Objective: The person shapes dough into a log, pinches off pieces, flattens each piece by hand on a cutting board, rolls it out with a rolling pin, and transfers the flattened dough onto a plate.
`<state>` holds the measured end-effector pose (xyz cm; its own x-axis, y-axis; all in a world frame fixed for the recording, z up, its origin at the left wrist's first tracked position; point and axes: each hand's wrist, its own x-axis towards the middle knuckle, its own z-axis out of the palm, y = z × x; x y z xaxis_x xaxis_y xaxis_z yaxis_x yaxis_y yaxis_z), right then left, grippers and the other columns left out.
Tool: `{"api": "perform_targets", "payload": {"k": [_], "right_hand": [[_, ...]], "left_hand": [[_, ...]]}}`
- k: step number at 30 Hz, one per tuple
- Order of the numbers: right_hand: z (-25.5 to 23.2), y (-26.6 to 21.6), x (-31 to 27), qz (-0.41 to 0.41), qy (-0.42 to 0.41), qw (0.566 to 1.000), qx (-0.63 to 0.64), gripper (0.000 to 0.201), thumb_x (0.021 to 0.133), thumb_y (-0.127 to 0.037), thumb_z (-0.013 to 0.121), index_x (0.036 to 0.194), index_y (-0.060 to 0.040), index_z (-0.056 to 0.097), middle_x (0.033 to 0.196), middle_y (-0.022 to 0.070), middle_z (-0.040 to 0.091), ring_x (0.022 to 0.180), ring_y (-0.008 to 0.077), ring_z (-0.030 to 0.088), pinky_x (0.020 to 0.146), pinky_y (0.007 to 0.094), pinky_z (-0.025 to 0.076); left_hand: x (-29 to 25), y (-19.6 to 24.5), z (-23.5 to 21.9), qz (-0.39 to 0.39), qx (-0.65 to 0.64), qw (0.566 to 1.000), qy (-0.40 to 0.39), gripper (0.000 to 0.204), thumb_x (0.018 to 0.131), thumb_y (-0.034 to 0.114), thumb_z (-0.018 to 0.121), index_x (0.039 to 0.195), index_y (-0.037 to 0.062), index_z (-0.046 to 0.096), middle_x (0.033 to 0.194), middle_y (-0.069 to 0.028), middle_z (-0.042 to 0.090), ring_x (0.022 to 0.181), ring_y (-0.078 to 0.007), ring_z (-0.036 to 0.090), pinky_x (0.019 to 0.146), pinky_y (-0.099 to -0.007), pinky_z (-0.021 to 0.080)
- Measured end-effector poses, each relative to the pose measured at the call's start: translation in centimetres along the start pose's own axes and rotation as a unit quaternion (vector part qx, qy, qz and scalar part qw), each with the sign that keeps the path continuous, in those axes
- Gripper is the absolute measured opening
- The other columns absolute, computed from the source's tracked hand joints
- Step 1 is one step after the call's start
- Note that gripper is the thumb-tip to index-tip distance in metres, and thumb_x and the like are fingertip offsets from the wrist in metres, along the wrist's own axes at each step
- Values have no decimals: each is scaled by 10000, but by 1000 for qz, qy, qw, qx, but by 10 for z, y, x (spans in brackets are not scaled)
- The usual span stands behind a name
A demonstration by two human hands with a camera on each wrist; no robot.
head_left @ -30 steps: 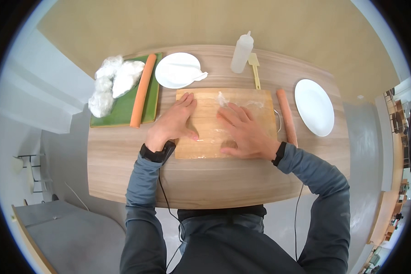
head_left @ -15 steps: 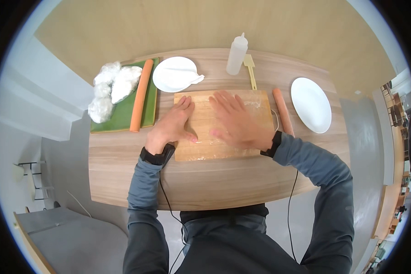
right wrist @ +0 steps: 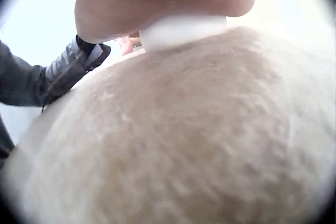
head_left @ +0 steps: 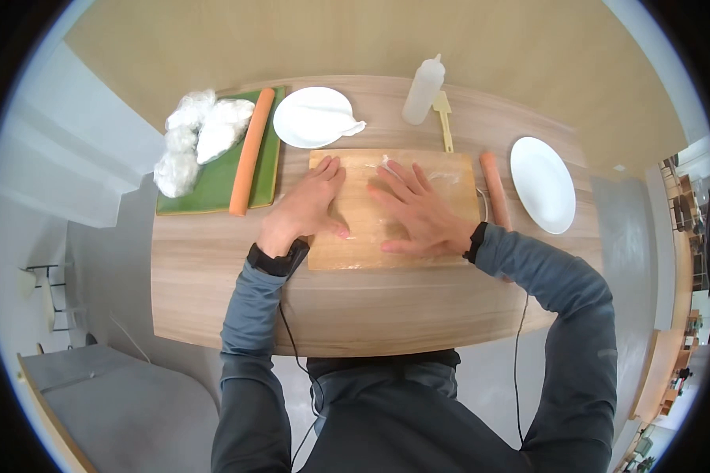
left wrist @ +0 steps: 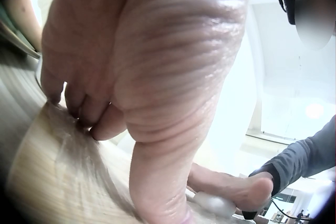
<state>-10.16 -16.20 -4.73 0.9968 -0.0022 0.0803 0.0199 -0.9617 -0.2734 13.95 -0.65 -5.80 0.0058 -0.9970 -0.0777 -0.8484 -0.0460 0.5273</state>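
Note:
A wooden board [head_left: 355, 252] lies in front of the person, covered with clear plastic film [left wrist: 86, 166]. My left hand [head_left: 308, 206] rests on the board's left part, fingers extended and thumb out to the side. My right hand [head_left: 422, 209] lies over the right half with its fingers spread. Beneath its palm sits a smooth white lump [right wrist: 178, 34], which also shows below that hand in the left wrist view; from the head camera the hand hides it. Neither hand's fingers curl round anything.
Left: a green tray [head_left: 209, 189] with film-wrapped white bundles [head_left: 185, 142] and an orange rolling pin [head_left: 252, 154]. Behind the board: a white plate [head_left: 300, 126] with a white cloth-like piece, a squeeze bottle [head_left: 424, 93], a pale spatula [head_left: 443, 118]. Right: another rolling pin [head_left: 493, 185], an oval plate [head_left: 543, 185].
My right hand slid left across the board, then back right to about where it was. The left hand keeps its place on the board. The head view has shifted slightly.

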Motion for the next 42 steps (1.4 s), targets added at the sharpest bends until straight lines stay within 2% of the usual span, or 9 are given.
{"api": "perform_targets", "payload": {"k": [7,10,13,17,19,26,31,37,42], "right_hand": [[-16,28,4,195,155,881,403,593,1074,-300,549,1583,-19,434,1653,259,357,1582,418,259,1289,491,257],[-17,32,-4,44,101,988,104,503,1046,-194,596,1509,-15,518,1574,233,479,1531,406,361,1254,486,333],[-22,22,-18,-39,7,999,19,424,1007,-106,640,1418,-13,591,1467,190,585,1429,396,487,1202,493,398],[-33,8,-35,-7,-36,998,51,430,970,-17,653,1399,-28,617,1372,162,633,1358,371,543,1130,475,456],[-46,1,-38,119,-77,968,207,396,961,-8,682,1356,-21,651,1339,142,633,1306,334,581,1069,436,495],[-31,10,-20,184,48,903,386,298,1021,-91,655,1314,-51,690,1244,107,617,1168,298,618,988,394,509],[-18,0,-3,120,-52,975,182,302,1019,-125,624,1288,3,671,1323,167,585,1266,351,539,1082,443,452],[-7,-3,28,-27,85,995,33,595,1026,-327,624,1492,17,488,1491,263,476,1432,448,408,1166,574,356],[16,2,27,-66,41,997,1,848,954,-533,691,1557,-10,408,1591,281,375,1525,453,298,1209,670,248]], "left_hand": [[-2,0,-1,-12,-2,1000,-3,1183,605,254,988,1552,-133,393,1681,-335,298,1621,-408,206,1315,-423,271],[-1,0,-2,-11,1,1000,-8,1182,604,256,988,1552,-130,395,1681,-336,296,1620,-411,205,1315,-420,270],[0,1,-4,-9,-1,1000,-13,1177,603,254,985,1548,-133,399,1680,-337,298,1620,-413,205,1315,-418,270],[-2,-7,4,31,10,999,26,1122,581,268,980,1474,-153,447,1628,-335,381,1582,-450,282,1279,-446,338],[-2,-8,6,27,13,999,29,1124,580,266,980,1476,-153,446,1628,-335,382,1582,-450,282,1278,-445,340],[0,2,-4,-14,0,1000,-16,1182,601,253,980,1541,-155,390,1676,-352,291,1615,-426,212,1317,-417,262],[0,0,-3,-9,-3,1000,-11,1193,596,256,987,1543,-153,388,1674,-357,287,1614,-432,211,1316,-426,264],[0,0,-2,-3,-7,1000,-9,1185,598,259,988,1543,-146,399,1677,-351,290,1615,-431,211,1314,-430,268],[-1,-1,-1,-6,-11,1000,-6,1184,594,262,989,1542,-141,406,1666,-348,315,1607,-439,230,1309,-442,277]]}}
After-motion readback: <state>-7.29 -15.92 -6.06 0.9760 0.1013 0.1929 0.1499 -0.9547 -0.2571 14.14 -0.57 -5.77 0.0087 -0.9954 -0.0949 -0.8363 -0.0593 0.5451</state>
